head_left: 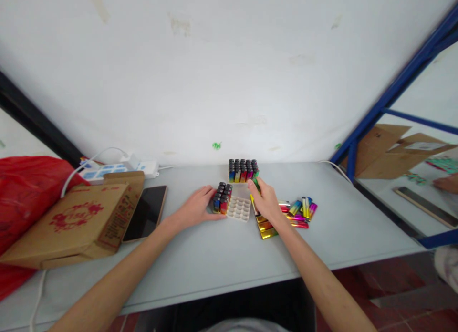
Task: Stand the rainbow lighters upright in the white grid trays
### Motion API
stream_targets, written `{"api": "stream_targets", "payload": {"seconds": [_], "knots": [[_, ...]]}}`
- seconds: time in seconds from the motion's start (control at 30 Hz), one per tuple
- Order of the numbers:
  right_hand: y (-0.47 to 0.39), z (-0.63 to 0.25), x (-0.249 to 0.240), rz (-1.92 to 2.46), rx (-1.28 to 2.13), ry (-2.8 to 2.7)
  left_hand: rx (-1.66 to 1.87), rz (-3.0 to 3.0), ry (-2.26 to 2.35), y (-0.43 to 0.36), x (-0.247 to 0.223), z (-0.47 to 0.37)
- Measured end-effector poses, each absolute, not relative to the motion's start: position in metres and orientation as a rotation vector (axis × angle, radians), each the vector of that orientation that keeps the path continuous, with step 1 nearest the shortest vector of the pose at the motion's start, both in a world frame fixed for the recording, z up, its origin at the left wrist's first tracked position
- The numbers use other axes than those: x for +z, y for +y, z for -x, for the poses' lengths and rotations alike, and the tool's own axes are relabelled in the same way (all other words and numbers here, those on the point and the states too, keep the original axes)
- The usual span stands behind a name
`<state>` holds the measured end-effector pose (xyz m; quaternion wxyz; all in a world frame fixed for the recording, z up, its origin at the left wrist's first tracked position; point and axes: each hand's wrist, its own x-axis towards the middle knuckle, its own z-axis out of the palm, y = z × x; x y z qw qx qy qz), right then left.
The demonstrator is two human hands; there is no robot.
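Note:
My left hand (196, 209) curls around the left end of a white plastic tray (239, 209), thumb along the near side and fingers behind. Upright lighters (222, 197) with black tops fill the left part of the tray, while round-edged sockets show in its right part. My right hand (266, 201) pinches a green lighter (256, 183) just above and right of the tray; its lower part is hidden by the fingers. Under and beside that hand lies a loose pile of shiny multicoloured lighters (296, 215). Behind the tray stands a full block of upright lighters (244, 171).
On the left are a cardboard box (75, 222), a dark phone (146, 212), a red bag (32, 198) and a power strip (107, 171). A white wall closes off the back of the grey table (214, 260). Blue frame bars (393, 88) rise at the right.

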<state>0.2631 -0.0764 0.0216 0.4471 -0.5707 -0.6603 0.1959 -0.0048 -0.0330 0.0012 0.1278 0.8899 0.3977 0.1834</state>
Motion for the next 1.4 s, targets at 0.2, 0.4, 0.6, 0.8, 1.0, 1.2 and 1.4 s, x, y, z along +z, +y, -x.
{"api": "stream_targets", "payload": {"seconds": [0.2, 0.4, 0.6, 0.8, 1.0, 1.2, 1.4], "knots": [[-0.073, -0.259, 0.013, 1.256, 0.414, -1.840, 0.544, -2.598, 1.148, -0.033, 0.000, 0.004], [-0.070, -0.257, 0.002, 1.363, 0.323, -1.932, 0.535, -2.623, 1.142, -0.031, -0.003, 0.005], [-0.065, -0.256, -0.006, 1.306, 0.242, -2.067, 0.523, -2.624, 1.148, -0.031, -0.003, 0.005], [-0.063, -0.253, -0.008, 1.300, 0.151, -2.182, 0.537, -2.611, 1.143, -0.031, -0.004, 0.006], [-0.066, -0.287, 0.009, 1.382, 0.136, -1.983, 0.550, -2.573, 1.145, -0.031, -0.001, 0.005], [-0.063, -0.336, 0.017, 1.515, 0.094, -1.768, 0.517, -2.576, 1.168, -0.030, 0.000, 0.005], [-0.068, -0.329, 0.016, 1.560, 0.342, -2.139, 0.511, -2.568, 1.172, -0.030, 0.001, 0.005]]}}
